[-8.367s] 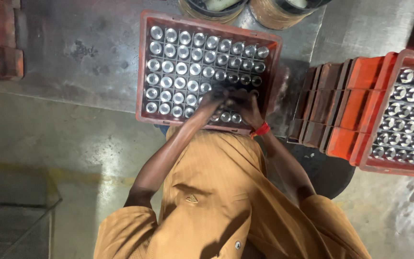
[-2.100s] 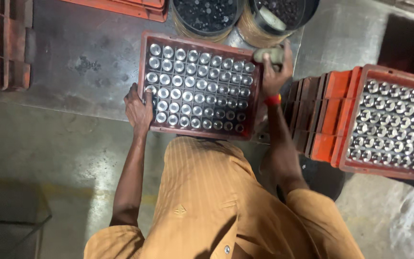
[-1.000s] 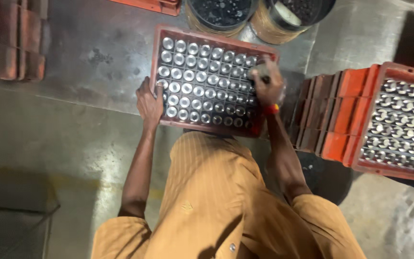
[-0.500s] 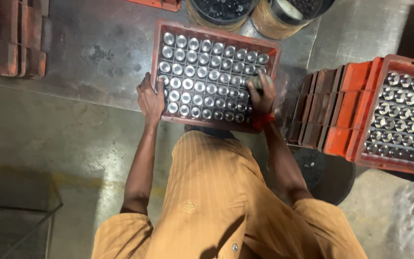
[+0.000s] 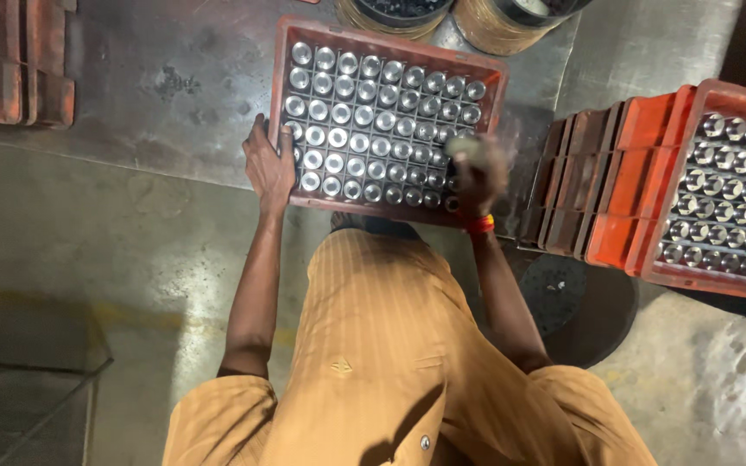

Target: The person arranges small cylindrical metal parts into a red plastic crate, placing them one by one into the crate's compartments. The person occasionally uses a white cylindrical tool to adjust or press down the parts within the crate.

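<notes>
A factory or metalworking shop floor, seen from above. A worn, stained steel work surface (image 5: 157, 78) holds a red plastic crate (image 5: 388, 45) packed with rows of identical shiny metal cylinders (image 5: 364, 129). To the right, a second orange crate (image 5: 649, 216) holds more of the same parts. 2 round bins (image 5: 477, 17) sit at the top edge. The concrete floor (image 5: 71, 259) is grimy and scuffed.

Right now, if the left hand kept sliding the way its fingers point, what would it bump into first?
The left hand rests on the near-left rim of the red crate. Its fingers point up and slightly right, so they would probably meet the shiny metal cups first.
</notes>
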Available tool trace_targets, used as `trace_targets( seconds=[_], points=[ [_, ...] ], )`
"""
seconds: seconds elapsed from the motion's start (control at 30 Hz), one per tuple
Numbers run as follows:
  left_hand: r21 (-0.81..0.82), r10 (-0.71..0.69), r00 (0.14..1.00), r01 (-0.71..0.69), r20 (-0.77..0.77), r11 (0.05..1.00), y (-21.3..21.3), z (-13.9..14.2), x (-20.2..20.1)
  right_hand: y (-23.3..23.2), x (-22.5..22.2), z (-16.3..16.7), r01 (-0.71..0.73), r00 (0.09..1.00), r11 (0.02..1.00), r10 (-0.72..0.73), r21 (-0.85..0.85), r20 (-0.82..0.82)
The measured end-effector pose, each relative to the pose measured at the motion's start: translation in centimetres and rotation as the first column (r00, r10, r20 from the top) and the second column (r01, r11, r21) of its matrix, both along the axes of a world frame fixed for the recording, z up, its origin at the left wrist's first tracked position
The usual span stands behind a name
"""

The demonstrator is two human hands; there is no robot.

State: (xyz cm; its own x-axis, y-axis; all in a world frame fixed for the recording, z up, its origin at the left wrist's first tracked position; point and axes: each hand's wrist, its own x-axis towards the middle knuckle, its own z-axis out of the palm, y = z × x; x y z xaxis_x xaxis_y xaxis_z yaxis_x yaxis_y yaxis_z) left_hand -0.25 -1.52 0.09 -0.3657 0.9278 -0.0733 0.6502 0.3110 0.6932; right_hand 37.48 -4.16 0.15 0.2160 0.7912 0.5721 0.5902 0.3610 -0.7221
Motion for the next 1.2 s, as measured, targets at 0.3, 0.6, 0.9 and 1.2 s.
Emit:
trace_targets(
  seconds=[0.3, 0.6, 0.9, 1.2],
  points=[
    [0.02, -0.017, 0.999, 0.018, -0.034, 1.0, 0.1, -0.7, -0.1, -3.4, -2.8, -0.1, -0.188, 0.956, 0.981, 0.193, -0.045, 0.22],
    [0.017, -0.012, 1.0, 0.012, -0.019, 1.0, -0.3, -0.2, 0.1, -4.5, -0.7, -0.5, -0.007, 0.976, 0.996, -0.011, 0.084, 0.215],
    [-0.022, 0.091, 0.994, -0.09, 0.068, 0.996, -0.6, -0.3, -0.4, -7.3, -3.7, -1.0, -0.281, 0.915, 0.946, 0.314, -0.159, 0.252],
    [0.122, 0.068, 0.994, -0.078, 0.09, 0.989, -0.8, -1.5, -0.7, -8.9, -1.8, -0.1, -0.072, 0.957, 0.995, 0.089, -0.072, 0.276]
  ],
)
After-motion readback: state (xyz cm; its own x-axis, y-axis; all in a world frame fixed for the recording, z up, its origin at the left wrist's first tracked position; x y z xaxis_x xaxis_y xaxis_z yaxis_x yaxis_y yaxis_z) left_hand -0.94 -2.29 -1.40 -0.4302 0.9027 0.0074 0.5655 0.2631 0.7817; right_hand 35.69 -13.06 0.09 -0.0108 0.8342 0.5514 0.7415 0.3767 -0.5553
